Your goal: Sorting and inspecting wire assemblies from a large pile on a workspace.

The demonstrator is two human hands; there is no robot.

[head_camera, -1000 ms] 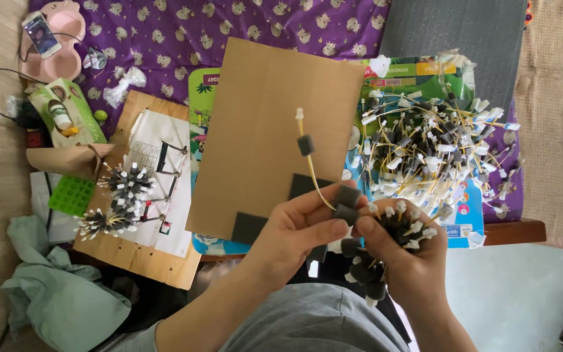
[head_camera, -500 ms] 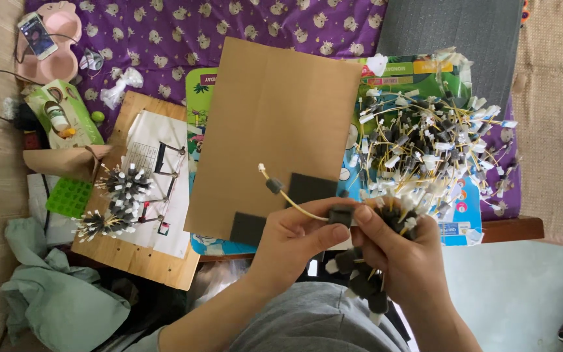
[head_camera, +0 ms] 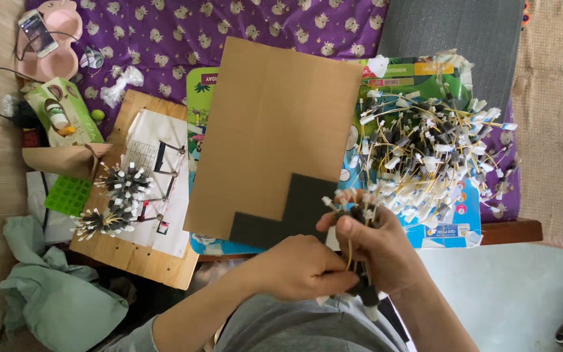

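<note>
My right hand (head_camera: pixel 379 251) grips a bundle of short yellow wires with black and white ends (head_camera: pixel 360 218), held upright near the table's front edge. My left hand (head_camera: pixel 304 267) is closed around the lower part of the same bundle, touching the right hand. A big loose pile of the same wires (head_camera: pixel 428 150) lies just beyond on the right. A brown cardboard sheet (head_camera: pixel 272 137) with a black foam piece (head_camera: pixel 291 212) lies in the middle.
A wooden board (head_camera: pixel 135 257) with a paper diagram, pegs and two finished wire bundles (head_camera: pixel 122 189) sits at the left. A pink holder with a phone (head_camera: pixel 40 36), a green box (head_camera: pixel 60 114) and green cloth (head_camera: pixel 53 306) lie further left. Purple patterned cloth (head_camera: pixel 164 39) covers the back.
The single wire that stuck out to the left has been drawn in to the bundle. Both hands have closed together around the bundle, slightly lower and to the right.
</note>
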